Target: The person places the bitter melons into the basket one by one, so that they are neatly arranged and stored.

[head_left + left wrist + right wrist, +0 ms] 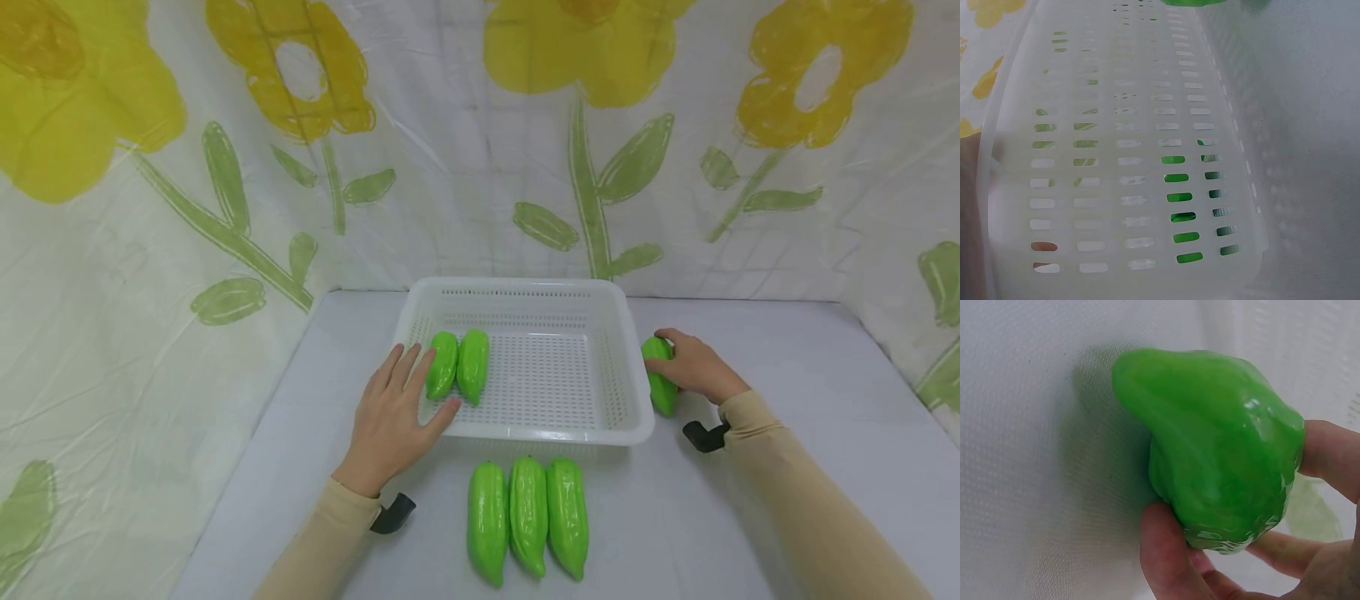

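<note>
My right hand (699,367) grips a glossy green elongated vegetable (661,379) with a pointed tip, just right of the white basket (525,435). In the right wrist view, thumb and fingers curve round the vegetable (1216,444), its narrow tip facing the camera close over the table. My left hand (393,425) lies over the basket's front left rim, fingers spread and holding nothing. Beside its fingertips, two like vegetables (472,367) lie side by side in the basket's left part. Through the slotted wall (1104,187) in the left wrist view, green shows.
Three more green vegetables (528,517) lie in a row on the pale tabletop (637,517) in front of the basket, tips toward me. Behind the table hangs a white curtain (450,192) with yellow flowers. Black wrist mounts (705,436) stick out under both wrists.
</note>
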`<move>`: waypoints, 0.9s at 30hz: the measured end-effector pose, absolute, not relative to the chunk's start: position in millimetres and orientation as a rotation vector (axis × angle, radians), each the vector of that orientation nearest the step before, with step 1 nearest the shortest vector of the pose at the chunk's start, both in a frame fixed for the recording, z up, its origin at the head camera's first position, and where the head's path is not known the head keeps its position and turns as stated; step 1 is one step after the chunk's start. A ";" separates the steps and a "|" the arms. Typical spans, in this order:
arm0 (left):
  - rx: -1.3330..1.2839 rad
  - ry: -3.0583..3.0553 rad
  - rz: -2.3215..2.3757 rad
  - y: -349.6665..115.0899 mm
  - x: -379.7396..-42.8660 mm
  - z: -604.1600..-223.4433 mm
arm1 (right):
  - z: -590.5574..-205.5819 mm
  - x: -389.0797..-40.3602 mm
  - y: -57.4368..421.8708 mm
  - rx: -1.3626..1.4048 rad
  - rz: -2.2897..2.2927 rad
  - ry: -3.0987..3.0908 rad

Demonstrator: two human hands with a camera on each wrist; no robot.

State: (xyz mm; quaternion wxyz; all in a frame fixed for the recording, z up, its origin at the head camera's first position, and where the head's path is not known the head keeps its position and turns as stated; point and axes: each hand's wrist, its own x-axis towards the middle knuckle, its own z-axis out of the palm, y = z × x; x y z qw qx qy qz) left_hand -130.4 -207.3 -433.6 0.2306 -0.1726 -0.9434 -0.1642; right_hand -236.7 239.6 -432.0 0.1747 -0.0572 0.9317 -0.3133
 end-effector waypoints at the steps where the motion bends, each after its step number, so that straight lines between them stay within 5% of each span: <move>1: -0.473 -2.597 -0.453 -207.2 -130.4 -433.5 | -432.1 -236.6 239.7 -0.159 -0.889 2.638; 27: -0.481 -2.571 -0.437 -207.3 -130.7 -434.8 | -395.9 -227.8 238.4 -0.125 -1.003 2.633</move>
